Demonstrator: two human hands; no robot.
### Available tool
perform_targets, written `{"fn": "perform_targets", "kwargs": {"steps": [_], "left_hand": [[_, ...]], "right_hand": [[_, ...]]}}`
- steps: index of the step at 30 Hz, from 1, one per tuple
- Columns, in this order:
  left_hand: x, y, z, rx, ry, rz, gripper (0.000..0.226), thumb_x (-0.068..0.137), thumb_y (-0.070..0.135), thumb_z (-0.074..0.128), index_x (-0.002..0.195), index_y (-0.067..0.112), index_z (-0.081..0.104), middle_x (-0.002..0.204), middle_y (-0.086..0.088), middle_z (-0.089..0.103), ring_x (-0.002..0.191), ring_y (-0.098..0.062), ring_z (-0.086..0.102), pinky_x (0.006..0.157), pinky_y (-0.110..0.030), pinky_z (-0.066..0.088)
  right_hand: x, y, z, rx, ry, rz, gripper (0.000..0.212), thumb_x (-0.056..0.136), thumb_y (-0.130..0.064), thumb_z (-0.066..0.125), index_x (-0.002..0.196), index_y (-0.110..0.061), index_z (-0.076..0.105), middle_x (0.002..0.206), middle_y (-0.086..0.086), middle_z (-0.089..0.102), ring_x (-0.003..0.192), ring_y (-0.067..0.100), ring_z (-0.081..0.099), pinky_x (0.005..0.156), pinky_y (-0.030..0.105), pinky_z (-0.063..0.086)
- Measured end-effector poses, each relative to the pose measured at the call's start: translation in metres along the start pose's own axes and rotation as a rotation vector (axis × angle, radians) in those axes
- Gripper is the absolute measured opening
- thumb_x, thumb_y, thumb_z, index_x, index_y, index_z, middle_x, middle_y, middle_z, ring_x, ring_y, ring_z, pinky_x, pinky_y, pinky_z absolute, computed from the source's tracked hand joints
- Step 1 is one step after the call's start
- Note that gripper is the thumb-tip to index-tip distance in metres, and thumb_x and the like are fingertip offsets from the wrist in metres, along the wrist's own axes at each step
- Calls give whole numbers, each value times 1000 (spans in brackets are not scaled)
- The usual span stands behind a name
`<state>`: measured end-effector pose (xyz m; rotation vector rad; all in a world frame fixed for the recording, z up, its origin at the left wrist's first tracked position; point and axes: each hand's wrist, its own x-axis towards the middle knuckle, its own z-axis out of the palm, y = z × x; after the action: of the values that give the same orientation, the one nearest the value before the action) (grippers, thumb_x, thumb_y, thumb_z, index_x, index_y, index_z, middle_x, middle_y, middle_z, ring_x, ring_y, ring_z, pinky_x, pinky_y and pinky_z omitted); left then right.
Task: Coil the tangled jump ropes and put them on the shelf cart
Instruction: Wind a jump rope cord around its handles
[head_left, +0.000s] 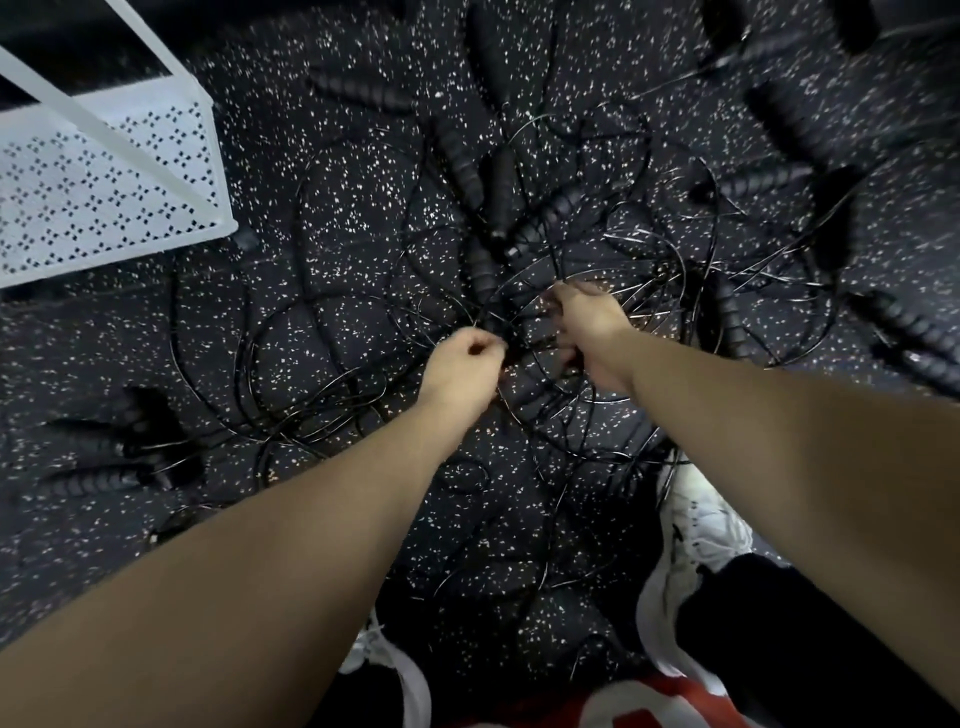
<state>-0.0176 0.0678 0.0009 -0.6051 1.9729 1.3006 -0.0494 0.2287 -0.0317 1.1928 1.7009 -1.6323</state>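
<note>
A tangle of thin black jump ropes (587, 249) with ribbed black handles sprawls over the speckled black floor. My left hand (462, 364) pinches a rope strand at the centre of the tangle, fingers curled. Just to its right, my right hand (587, 322) grips a bundle of rope loops. A ribbed handle (480, 270) lies just beyond both hands. The white perforated shelf cart (104, 197) stands at the upper left, apart from the ropes.
More black handles lie scattered: two at the left (98, 478), several at the right (914, 327) and top (358, 88). My white shoes (696, 525) stand at the bottom, with rope loops around them. The floor is dark rubber with white flecks.
</note>
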Motion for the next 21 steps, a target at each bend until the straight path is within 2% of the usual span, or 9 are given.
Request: {"fn": "perform_targets", "kwargs": {"steps": [3, 6, 9, 12, 14, 15, 18, 19, 21], "left_hand": [[-8, 12, -1, -18, 65, 53, 17, 100, 24, 52, 102, 30, 68, 71, 7, 60, 55, -10, 48, 54, -25, 40], [-19, 17, 2, 77, -68, 38, 14, 100, 32, 53, 103, 34, 67, 93, 6, 70, 79, -16, 64, 75, -30, 51], [-36, 20, 8, 133, -251, -24, 23, 102, 46, 44, 108, 38, 64, 110, 5, 71, 105, -21, 67, 99, -41, 51], [-58, 28, 18, 59, -345, -104, 38, 101, 52, 35, 102, 24, 61, 97, 1, 67, 92, -20, 61, 96, -40, 43], [-68, 33, 24, 22, -351, -113, 64, 89, 61, 36, 117, 12, 64, 84, -1, 61, 84, -25, 60, 98, -43, 40], [-72, 34, 25, 27, -342, -100, 68, 89, 63, 34, 126, 14, 64, 90, -2, 63, 89, -25, 61, 106, -47, 39], [-86, 39, 17, 57, -394, 1, 37, 103, 63, 34, 107, 49, 68, 104, 4, 68, 88, -9, 59, 112, -43, 36], [-91, 41, 13, 119, -409, 40, 28, 101, 65, 40, 102, 53, 66, 102, 9, 70, 92, -9, 61, 110, -41, 38], [-95, 40, 8, 270, -399, 116, 28, 98, 62, 54, 118, 45, 65, 102, 10, 70, 99, -12, 63, 101, -34, 46]], "right_hand": [[-21, 1, -13, 45, -64, 99, 25, 107, -30, 47, 125, -16, 56, 74, -1, 49, 49, 9, 31, 35, 22, 27], [-46, 2, -25, 154, -200, 204, 19, 107, -32, 47, 97, -16, 51, 62, -6, 35, 44, 7, 21, 33, 20, 20], [-68, -3, -34, 370, -287, 196, 31, 108, -38, 43, 82, -20, 40, 59, -7, 25, 45, 8, 21, 35, 19, 22], [-93, -12, -36, 468, -310, 127, 35, 108, -38, 42, 78, -20, 41, 62, -6, 25, 48, 10, 24, 44, 21, 27], [-103, -13, -37, 477, -291, 104, 35, 108, -37, 43, 78, -20, 43, 63, -6, 25, 49, 10, 23, 43, 20, 25], [-106, -14, -37, 503, -278, 104, 34, 107, -36, 44, 77, -20, 43, 63, -6, 24, 49, 9, 21, 41, 20, 24], [-118, -23, -42, 607, -236, 129, 35, 106, -34, 46, 75, -20, 45, 60, -8, 26, 46, 7, 21, 35, 19, 21], [-121, -27, -44, 635, -224, 127, 35, 107, -33, 46, 74, -20, 46, 59, -8, 27, 44, 7, 22, 35, 20, 20], [-131, -33, -49, 676, -216, 112, 37, 106, -34, 45, 72, -20, 45, 57, -7, 26, 44, 9, 23, 37, 21, 23]]}}
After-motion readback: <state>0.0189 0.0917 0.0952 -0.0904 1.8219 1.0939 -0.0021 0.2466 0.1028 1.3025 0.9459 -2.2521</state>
